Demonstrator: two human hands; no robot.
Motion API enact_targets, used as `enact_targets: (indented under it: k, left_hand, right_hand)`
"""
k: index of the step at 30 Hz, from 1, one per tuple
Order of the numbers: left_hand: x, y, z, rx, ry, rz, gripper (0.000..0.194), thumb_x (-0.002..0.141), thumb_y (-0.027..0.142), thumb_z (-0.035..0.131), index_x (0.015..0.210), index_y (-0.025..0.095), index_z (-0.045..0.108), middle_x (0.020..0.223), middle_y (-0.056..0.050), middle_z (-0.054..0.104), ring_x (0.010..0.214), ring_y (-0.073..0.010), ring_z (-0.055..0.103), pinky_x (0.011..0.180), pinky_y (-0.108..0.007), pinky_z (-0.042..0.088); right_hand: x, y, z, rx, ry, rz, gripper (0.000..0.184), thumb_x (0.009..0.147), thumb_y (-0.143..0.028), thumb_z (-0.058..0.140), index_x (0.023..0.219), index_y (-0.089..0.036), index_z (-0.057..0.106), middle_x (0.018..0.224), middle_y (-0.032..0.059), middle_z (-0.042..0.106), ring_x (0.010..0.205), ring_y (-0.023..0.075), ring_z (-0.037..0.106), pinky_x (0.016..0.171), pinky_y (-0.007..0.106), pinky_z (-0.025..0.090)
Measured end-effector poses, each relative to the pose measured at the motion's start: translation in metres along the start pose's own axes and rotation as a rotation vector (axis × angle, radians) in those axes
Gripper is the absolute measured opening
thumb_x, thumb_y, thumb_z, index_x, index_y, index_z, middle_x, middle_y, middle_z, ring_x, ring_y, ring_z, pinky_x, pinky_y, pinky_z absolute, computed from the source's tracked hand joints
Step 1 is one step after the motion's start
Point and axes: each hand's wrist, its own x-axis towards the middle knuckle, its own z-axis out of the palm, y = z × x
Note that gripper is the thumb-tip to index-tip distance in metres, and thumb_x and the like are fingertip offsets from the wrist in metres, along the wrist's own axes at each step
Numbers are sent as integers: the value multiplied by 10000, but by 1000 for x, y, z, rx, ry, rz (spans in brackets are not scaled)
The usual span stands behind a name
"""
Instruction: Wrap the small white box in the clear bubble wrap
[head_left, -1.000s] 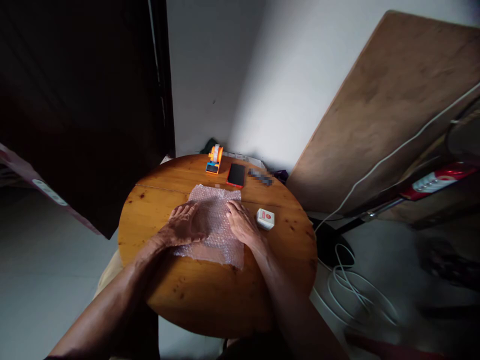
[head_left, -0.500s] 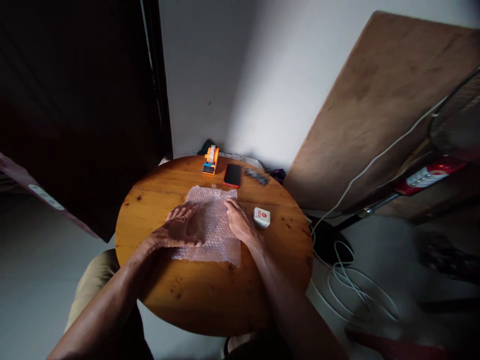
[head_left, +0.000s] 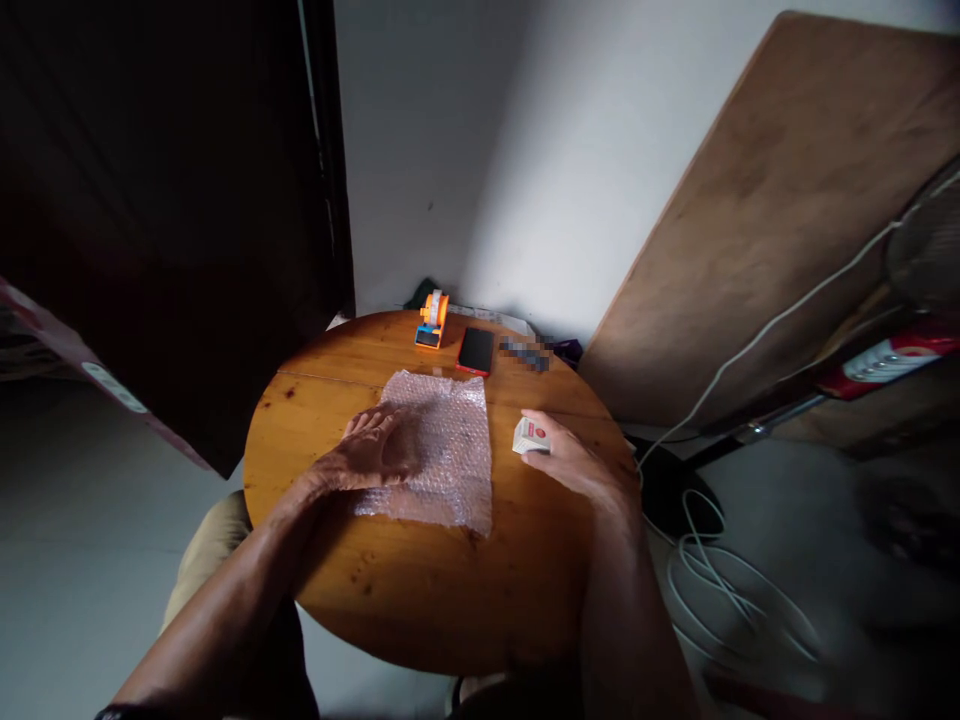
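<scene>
At the right side of a round wooden desk (head_left: pixel 450 610), toward three o'clock, the right hand (head_left: pixel 562 452) closes thumb and fingers around a small white box (head_left: pixel 528 436) with red print. Left of it, near the desk's centre, the left hand (head_left: pixel 371 450) lies flat, fingers spread, on a sheet of bubble wrap (head_left: pixel 450 450). Beyond, at twelve o'clock, sit an orange tape dispenser (head_left: pixel 431 320) and a red-edged phone (head_left: pixel 475 351).

- Left hand (head_left: pixel 369 455): palm down, fingers spread forward, thumb angled inward below them.
- Right hand (head_left: pixel 564 456): curled inward, thumb nearer the body than the fingertips.
- Both forearms: extending back behind the fingers.
</scene>
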Motion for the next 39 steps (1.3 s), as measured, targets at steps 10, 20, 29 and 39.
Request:
enact_targets:
  k: [10, 20, 29, 39]
  left_hand:
    - [0, 5, 0, 20, 22, 19, 1006, 706, 573, 653, 1556, 183, 285, 1577, -154, 359, 1487, -379, 242, 1212, -524, 224]
    - [0, 8, -2, -13, 22, 14, 1028, 690, 554, 694, 1539, 121, 309, 1544, -195, 390, 1474, -398, 260, 1214, -516, 231]
    - [1, 4, -3, -10, -12, 6, 953, 778, 559, 644, 1545, 144, 258, 1594, -182, 307, 1489, -378, 223, 1217, -538, 195]
    - [2, -4, -3, -39, 11, 5, 851, 772, 372, 588, 1536, 151, 284, 1599, -160, 317, 1491, -349, 247, 1219, -530, 203]
  right_hand:
    - [0, -54, 14, 211, 153, -269, 506, 783, -216, 629, 1288, -233, 592, 1056, 37, 725, 881, 197, 681, 814, 328, 542]
    - [23, -81, 78, 174, -129, -432, 690, 731, -81, 613, 1397, -230, 511, 1313, 90, 641, 1115, 232, 644, 981, 377, 509]
    - [19, -59, 73, 344, -94, -379, 687, 729, -104, 630, 1392, -222, 496, 1359, 104, 611, 1207, 246, 610, 1059, 448, 471]
    - [22, -63, 93, 313, -6, -462, 562, 746, -108, 593, 1293, -235, 572, 1269, 73, 668, 1112, 227, 651, 989, 423, 513]
